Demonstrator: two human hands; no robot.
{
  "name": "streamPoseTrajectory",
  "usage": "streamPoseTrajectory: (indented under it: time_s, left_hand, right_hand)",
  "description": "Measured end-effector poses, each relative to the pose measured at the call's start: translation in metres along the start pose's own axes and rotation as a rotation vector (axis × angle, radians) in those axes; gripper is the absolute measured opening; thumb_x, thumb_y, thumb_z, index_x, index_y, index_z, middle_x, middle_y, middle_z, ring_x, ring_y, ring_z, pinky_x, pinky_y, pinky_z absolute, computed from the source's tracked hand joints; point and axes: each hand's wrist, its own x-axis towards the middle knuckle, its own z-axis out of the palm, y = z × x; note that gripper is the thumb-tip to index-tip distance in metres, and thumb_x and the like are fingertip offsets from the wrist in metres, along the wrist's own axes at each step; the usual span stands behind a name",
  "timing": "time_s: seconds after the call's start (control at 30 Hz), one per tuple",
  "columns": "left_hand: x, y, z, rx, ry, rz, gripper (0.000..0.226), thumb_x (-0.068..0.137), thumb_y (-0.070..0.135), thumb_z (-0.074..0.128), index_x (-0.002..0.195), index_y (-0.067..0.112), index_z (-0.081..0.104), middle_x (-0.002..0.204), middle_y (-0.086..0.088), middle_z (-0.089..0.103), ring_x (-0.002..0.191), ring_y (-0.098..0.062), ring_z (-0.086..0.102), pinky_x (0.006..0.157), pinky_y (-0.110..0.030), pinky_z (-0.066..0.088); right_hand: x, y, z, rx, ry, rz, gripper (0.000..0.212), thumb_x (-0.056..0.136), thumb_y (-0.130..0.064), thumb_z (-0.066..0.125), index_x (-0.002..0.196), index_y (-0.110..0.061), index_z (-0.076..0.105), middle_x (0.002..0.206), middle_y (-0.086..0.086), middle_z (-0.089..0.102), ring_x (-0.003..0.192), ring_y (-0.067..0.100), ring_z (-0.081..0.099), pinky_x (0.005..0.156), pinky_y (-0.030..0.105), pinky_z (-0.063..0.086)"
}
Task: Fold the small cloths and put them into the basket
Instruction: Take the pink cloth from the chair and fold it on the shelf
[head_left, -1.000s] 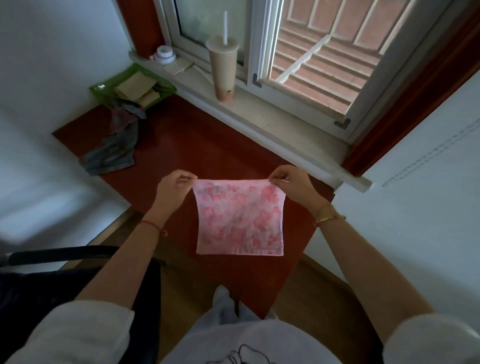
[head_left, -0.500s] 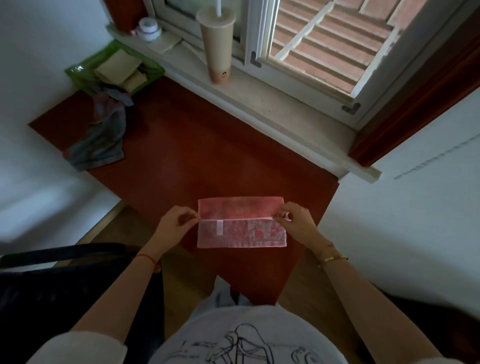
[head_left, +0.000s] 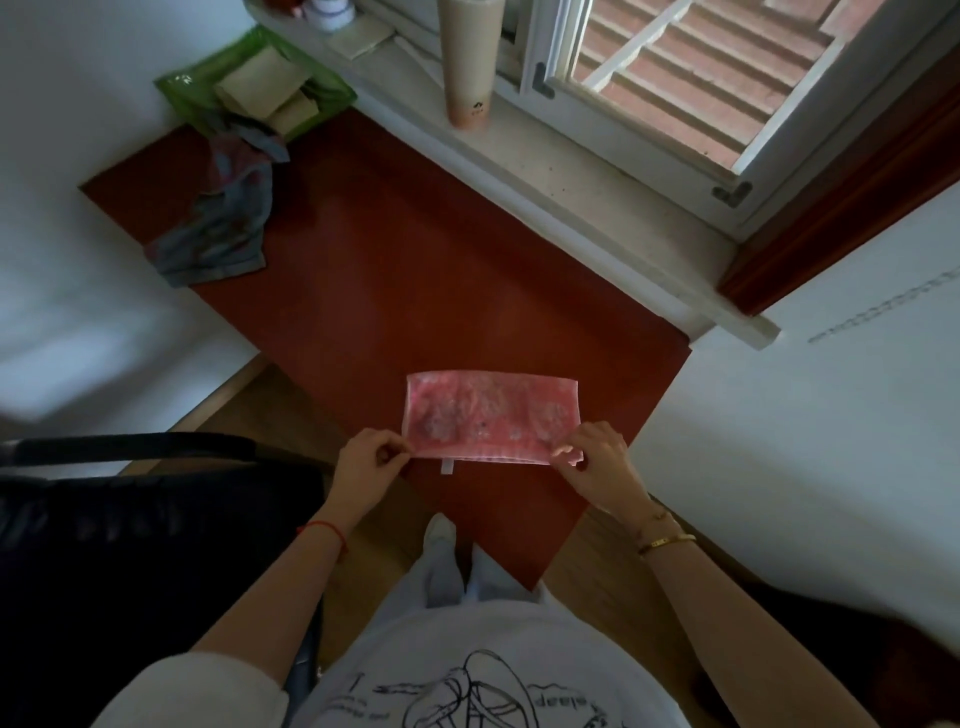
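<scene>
At near edge of table (head_left: 415, 270): pink cloth (head_left: 491, 415), folded in half, lying flat, long side across. Pinched at both near corners, left hand (head_left: 366, 470) at left corner, right hand (head_left: 597, 462) at right; fingers (head_left: 563, 451) of each clamped on the doubled edge. Tag (head_left: 447, 466) hanging out below the near edge

Risks, judged: layers slipping apart on lift if only the top layer is pinched; edges skewed on next fold if pulled unevenly; so near the table edge, could slide off on release. Basket (head_left: 182, 93) at far left corner, well apart from pink cloth. Long carry, so could unfold on the way if held loosely. Grey heap (head_left: 218, 223) lying against the basket's near side, could snag or get dragged

Count: 1 pink cloth, 1 basket, 2 beige folded cloths (head_left: 265, 88) in it as far as visible, 1 grey heap (one cloth or more, cannot tell), 1 cup (head_left: 470, 62) on sill (head_left: 571, 171), 2 hands
</scene>
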Motion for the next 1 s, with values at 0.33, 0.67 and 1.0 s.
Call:
streamPoseTrajectory:
  time_s: [0.33,0.67,1.0]
  left_hand:
    - [0.002,0.009,0.017,-0.159,0.228,-0.277,0.031,0.084,0.026,0.076,0.109,0.013,0.063,0.098,0.003,0.064,0.084,-0.013,0.063,0.064,-0.018,0.046]
    - [0.012,0.020,0.028,-0.207,0.226,-0.426,0.019,0.082,0.014,0.076,0.098,0.009,0.067,0.086,0.000,0.064,0.068,-0.006,0.055,0.051,-0.013,0.035]
    - [0.021,0.031,0.001,-0.362,0.235,-0.254,0.010,0.085,0.013,0.072,0.091,0.015,0.063,0.087,0.007,0.064,0.080,-0.006,0.060,0.063,-0.010,0.042]
  right_hand:
    - [0.092,-0.070,-0.002,0.023,-0.041,-0.042,0.021,0.096,-0.026,0.054,0.106,-0.015,0.069,0.110,0.002,0.066,0.109,0.023,0.054,0.101,0.035,0.037]
    - [0.158,-0.134,0.038,-0.074,-0.273,-0.154,0.033,0.095,-0.022,0.055,0.126,-0.013,0.061,0.127,0.008,0.059,0.120,0.029,0.049,0.103,0.043,0.040]
    - [0.160,-0.146,0.005,0.290,-0.173,-0.064,0.018,0.091,-0.018,0.066,0.101,-0.004,0.070,0.105,0.012,0.069,0.100,0.026,0.063,0.088,0.033,0.047]
